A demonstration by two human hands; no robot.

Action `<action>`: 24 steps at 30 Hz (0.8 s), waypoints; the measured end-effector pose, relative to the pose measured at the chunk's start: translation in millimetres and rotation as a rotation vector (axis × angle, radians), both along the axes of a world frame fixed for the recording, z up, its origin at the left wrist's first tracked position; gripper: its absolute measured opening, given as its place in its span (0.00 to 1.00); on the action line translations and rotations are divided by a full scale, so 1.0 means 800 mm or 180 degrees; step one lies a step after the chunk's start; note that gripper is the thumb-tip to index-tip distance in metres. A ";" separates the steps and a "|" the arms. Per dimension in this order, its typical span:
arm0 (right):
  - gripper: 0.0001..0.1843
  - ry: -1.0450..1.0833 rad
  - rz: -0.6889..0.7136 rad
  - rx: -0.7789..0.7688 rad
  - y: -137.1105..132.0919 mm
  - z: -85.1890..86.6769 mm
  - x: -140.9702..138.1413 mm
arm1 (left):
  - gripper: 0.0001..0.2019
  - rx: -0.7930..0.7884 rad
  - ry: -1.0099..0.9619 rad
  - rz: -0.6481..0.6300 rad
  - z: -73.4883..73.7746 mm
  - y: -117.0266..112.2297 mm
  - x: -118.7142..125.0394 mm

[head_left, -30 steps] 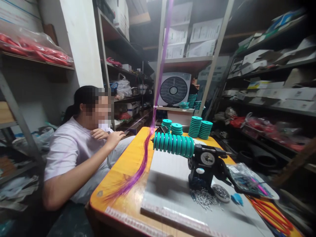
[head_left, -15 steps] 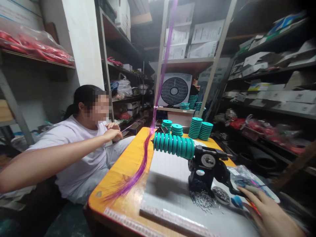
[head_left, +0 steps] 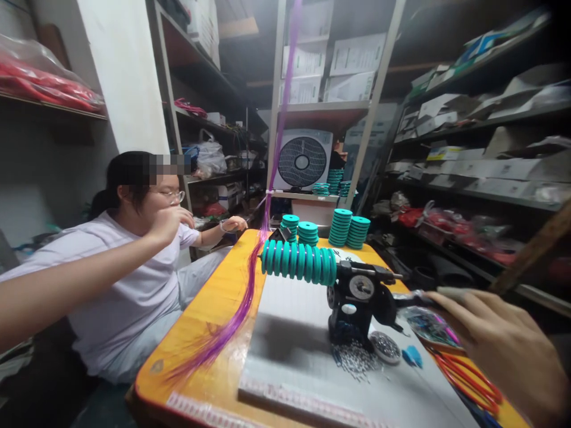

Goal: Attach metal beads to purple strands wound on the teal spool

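Note:
My right hand [head_left: 504, 339] is at the lower right, its fingers wrapped round the crank handle [head_left: 450, 291] of a black hand-cranked winding machine [head_left: 357, 297]. The grip itself is mostly hidden behind the fingers. A row of teal spools [head_left: 298, 261] sits on the machine's shaft, pointing left, with a round dial [head_left: 361, 288] on the body beside it. A long bundle of purple thread [head_left: 247, 303] hangs from above and spreads over the table left of the spools. My left hand is out of view.
A co-worker [head_left: 134, 285] sits at left, hands raised apart. Stacked teal spools [head_left: 342, 227] stand behind the machine. Small metal pieces [head_left: 354, 359] lie before it, beside a filled dish [head_left: 385, 348], a blue item [head_left: 413, 356] and orange-handled pliers [head_left: 473, 380]. Shelves and a box fan [head_left: 302, 161] stand behind.
My right hand has risen with the crank handle, uncovering the orange handles. The co-worker's hands, close together before, have moved apart. The whole view has shifted slightly.

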State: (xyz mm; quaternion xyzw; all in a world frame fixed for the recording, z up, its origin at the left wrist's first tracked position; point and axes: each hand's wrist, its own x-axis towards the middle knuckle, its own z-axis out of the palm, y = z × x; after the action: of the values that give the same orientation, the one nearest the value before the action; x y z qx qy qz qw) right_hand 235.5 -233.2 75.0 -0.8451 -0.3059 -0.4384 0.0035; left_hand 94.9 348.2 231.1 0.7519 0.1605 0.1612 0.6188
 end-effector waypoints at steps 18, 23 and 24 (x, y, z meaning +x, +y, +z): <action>0.15 0.0864 -0.0120 -0.0431 0.023 0.041 0.051 | 0.24 0.1212 -0.0311 -0.0746 -0.090 -0.070 -0.101; 0.17 0.0889 -0.0153 -0.0535 0.028 0.053 0.043 | 0.19 0.2170 -0.0404 -0.0312 -0.002 0.043 -0.103; 0.18 0.0896 -0.0156 -0.0567 0.029 0.055 0.042 | 0.18 0.2401 -0.0299 -0.0235 0.001 0.061 -0.101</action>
State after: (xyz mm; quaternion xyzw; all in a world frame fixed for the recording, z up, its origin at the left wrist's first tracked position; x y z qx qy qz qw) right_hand 269.2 -209.7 119.2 -0.9024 -0.3193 -0.2868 -0.0394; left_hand 13.9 396.6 232.0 0.9239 0.0342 0.2208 0.3107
